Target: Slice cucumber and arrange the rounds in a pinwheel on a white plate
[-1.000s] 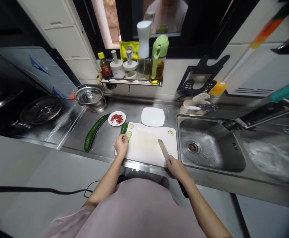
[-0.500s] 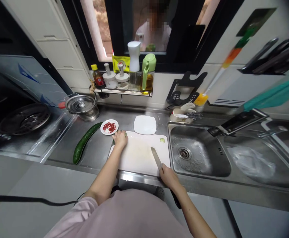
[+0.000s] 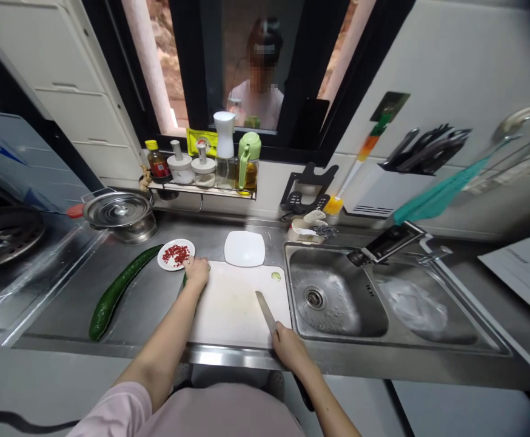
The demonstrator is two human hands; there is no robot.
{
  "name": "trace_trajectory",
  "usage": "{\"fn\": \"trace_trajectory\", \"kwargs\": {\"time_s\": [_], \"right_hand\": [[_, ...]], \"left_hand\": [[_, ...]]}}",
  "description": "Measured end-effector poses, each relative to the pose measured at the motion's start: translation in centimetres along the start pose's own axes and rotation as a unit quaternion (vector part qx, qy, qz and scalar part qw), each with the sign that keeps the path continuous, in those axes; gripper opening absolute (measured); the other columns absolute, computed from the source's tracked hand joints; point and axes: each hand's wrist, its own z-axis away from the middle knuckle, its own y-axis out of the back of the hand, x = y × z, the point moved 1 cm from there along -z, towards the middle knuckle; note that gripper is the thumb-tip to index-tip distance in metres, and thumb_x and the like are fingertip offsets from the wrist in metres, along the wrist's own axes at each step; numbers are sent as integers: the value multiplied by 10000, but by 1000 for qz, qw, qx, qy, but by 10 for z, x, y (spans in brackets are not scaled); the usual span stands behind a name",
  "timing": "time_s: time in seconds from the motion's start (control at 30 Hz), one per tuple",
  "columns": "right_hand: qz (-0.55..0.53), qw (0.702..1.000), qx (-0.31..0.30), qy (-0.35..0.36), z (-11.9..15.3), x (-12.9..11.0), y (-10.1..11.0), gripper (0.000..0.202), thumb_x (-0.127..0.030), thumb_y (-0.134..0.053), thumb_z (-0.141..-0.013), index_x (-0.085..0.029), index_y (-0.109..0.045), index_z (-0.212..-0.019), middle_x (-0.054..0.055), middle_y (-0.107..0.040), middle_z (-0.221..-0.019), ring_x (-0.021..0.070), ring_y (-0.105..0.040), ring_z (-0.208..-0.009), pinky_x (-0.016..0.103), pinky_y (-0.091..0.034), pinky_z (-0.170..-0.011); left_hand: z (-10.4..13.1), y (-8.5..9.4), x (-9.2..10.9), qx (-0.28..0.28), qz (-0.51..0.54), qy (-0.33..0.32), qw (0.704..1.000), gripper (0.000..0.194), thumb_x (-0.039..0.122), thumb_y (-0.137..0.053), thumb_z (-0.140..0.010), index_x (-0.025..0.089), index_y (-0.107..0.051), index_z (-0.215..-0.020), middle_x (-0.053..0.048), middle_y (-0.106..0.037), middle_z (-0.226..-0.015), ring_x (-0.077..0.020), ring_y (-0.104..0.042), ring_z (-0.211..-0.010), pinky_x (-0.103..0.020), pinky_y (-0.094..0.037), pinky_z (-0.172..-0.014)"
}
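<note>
My left hand (image 3: 196, 271) is closed at the upper left corner of the white cutting board (image 3: 228, 321), close to a small white plate (image 3: 161, 262) of chopped red pieces (image 3: 175, 255). A dark green piece of cucumber (image 3: 184, 280) shows at the edge of this hand, mostly hidden under it. My right hand (image 3: 288, 346) grips a kitchen knife (image 3: 265, 311) by its black handle, its blade over the right part of the board. A pale green slice (image 3: 276, 276) lies in the board's upper right corner. Left of the board rests a long green cucumber (image 3: 119, 292).
An empty white square plate (image 3: 244, 249) stands behind the board. To the right are a steel sink (image 3: 338, 303) and a faucet (image 3: 383, 243). A lidded steel pot (image 3: 120, 215) sits at the back left, beside a rack (image 3: 205, 189) of seasoning bottles.
The camera view has turned to the right, so everything appears further left and a little lower. Both hands keep about the same places on the board, the knife still in my right hand.
</note>
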Motion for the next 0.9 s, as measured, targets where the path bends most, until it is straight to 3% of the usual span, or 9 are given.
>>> {"fn": "trace_trajectory", "kwargs": {"time_s": [0.3,0.47,0.67,0.77,0.9], "right_hand": [[-12,1000,9,-1,-1,4,-5,320,-262,-325,-929,-170,-579,-1101,125,-690,-1007,219,-650,-933,279,-375,-711],[-17,1000,8,-5,-3,4,-5,325,-266,-318,-938,-175,-576,-1112,119,-689,-1006,209,-647,-933,273,-371,-713],[-9,1000,0,-7,-1,0,0,319,-247,-330,-935,-162,-568,-1130,136,-687,-1029,214,-647,-939,270,-372,-712],[-2,1000,-3,-9,1,-3,2,320,-237,-330,-937,-161,-567,-1137,136,-686,-1029,211,-644,-956,266,-376,-721],[10,1000,-1,0,3,-5,5,320,-230,-321,-938,-161,-564,-1133,141,-685,-1036,225,-649,-965,282,-396,-741]], "left_hand": [[-3,21,4,-19,-5,-3,1000,348,115,-450,-787,176,-679,-1043,-180,-702,-1015,-331,-526,-1114,-457,-275,-882],[13,29,15,-33,120,19,992,263,228,-516,-794,250,-696,-985,-105,-719,-1022,-299,-593,-1055,-432,-314,-895],[57,11,40,-99,284,-2,954,198,254,-591,-780,270,-703,-942,-5,-742,-950,-190,-644,-945,-331,-363,-895],[75,-4,48,-120,290,-4,949,166,237,-606,-768,266,-706,-898,7,-742,-907,-182,-650,-932,-330,-365,-911],[84,-18,53,-103,262,-13,959,174,213,-562,-794,278,-695,-886,-1,-739,-939,-212,-643,-983,-366,-361,-925]]}}
